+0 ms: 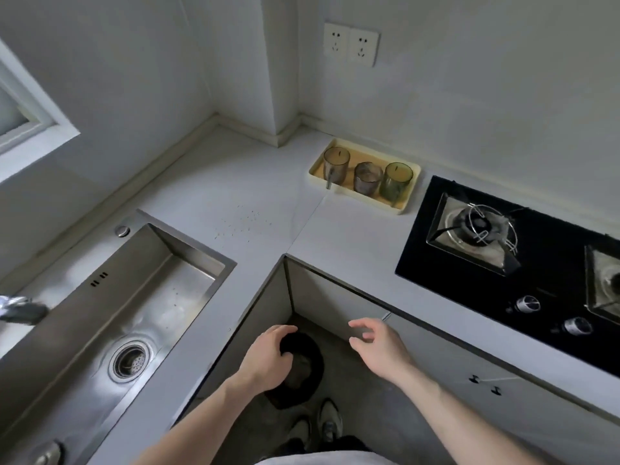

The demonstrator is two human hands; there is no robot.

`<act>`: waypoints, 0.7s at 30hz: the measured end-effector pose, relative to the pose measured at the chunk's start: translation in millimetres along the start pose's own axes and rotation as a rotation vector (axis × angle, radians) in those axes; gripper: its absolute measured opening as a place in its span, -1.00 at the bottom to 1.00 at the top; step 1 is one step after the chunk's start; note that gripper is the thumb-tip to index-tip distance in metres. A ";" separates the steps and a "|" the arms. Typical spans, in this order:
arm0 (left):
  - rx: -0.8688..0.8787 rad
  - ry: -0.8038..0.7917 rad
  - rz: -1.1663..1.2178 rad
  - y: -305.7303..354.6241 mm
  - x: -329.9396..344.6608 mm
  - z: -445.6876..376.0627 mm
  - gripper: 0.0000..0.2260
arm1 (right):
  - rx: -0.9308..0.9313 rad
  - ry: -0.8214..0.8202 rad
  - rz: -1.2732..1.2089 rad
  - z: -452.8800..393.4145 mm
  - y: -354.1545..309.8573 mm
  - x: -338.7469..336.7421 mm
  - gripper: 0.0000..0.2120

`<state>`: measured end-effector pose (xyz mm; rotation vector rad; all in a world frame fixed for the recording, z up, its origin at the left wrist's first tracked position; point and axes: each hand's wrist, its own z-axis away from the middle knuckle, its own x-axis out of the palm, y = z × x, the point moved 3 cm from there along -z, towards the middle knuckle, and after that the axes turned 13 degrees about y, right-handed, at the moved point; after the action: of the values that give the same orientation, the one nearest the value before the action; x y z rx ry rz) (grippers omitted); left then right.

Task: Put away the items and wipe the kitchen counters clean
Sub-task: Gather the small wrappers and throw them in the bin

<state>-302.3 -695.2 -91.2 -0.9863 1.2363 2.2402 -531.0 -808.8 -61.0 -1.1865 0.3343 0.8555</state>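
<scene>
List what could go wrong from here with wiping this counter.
1. No cloth is in view and both hands, left hand and right hand, hold nothing; bare-hand brushing could scatter the crumbs onto the floor.
2. Wiping near the yellow tray might knock its three glasses.

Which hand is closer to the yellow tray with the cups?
The right hand. It hovers below the tray, out past the counter's edge. The left hand is farther left, over the black bin.

Grey walls (pixel 469 78), a window frame (pixel 30 119) left, concrete floor (pixel 369 407) below.
</scene>
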 end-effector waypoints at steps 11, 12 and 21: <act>0.434 -0.056 -0.040 111.9 -17.7 -12.5 -0.44 | 0.088 0.359 -0.161 57.0 33.2 -65.2 -0.71; 0.460 -0.072 -0.038 123.2 -16.3 -9.5 -0.45 | 0.097 0.386 -0.170 62.2 38.7 -72.4 -0.70; 0.737 -0.134 -0.043 244.5 31.0 16.1 -0.51 | 0.159 0.586 -0.262 109.7 104.8 -160.2 -0.71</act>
<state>-483.3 -811.1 30.5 -0.5508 1.7524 1.5620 -733.7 -761.9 12.3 -1.2814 0.6909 0.2342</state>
